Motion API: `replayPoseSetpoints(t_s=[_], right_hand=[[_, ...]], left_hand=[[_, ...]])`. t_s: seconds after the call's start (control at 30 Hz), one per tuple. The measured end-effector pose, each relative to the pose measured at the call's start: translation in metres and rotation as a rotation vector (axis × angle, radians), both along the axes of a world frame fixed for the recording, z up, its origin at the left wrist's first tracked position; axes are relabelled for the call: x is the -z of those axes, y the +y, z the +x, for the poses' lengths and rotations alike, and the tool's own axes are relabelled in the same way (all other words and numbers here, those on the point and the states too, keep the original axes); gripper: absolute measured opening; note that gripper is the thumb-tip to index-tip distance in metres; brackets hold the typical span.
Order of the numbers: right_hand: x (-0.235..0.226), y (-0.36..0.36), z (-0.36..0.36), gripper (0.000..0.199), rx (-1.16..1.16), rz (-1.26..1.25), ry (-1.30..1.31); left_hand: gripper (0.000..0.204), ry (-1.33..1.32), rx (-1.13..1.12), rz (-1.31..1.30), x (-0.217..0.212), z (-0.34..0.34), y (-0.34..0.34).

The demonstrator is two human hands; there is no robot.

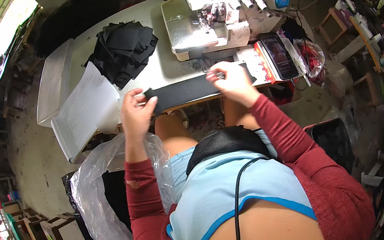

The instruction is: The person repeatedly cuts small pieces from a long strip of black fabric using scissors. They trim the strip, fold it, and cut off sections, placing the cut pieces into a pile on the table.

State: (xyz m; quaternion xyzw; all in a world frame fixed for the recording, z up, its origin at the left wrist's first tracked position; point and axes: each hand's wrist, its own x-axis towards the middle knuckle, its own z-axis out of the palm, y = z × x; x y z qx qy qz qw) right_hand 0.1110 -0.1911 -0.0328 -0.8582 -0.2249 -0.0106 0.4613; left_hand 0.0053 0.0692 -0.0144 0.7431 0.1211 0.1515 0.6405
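Observation:
A flat strip of black fabric (183, 93) lies across the near edge of the white table. My left hand (136, 112) pinches its left end between thumb and fingers, and a corner of the cloth stands up there. Over the right part of the strip, my right hand (234, 83) has its fingertips drawn together. Something small and shiny shows at those fingertips, too small to name. Just beyond the strip stands a white overlock sewing machine (234, 34) with its lamp lit. A heap of cut black fabric pieces (126, 50) sits at the far left of the strip.
Left of the heap are a written paper sheet (86, 108) and a clear plastic bin (54, 78). A phone (278, 57) rests on a red-and-white box at the right. Beside my left leg hangs a clear plastic bag (92, 199); a black basket (334, 141) stands on the right.

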Motion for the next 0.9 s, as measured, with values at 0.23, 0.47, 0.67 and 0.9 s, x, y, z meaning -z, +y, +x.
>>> replayPoseSetpoints(t_s=[0.23, 0.47, 0.67, 0.9], right_hand=[[-0.014, 0.066, -0.038, 0.025, -0.178, 0.248, 0.263], [-0.022, 0.06, -0.04, 0.019, -0.15, 0.077, 0.159], [-0.011, 0.054, -0.034, 0.021, -0.14, 0.229, 0.305], [-0.026, 0.052, -0.036, 0.025, -0.184, 0.445, 0.743]], left_hand=[[0.028, 0.034, 0.02, -0.131, -0.01, 0.003, -0.051], [0.024, -0.039, 0.031, -0.065, -0.001, 0.005, -0.056], [0.024, -0.055, 0.018, -0.067, -0.001, 0.008, -0.063], [0.023, -0.047, -0.017, -0.061, -0.006, 0.009, -0.06]])
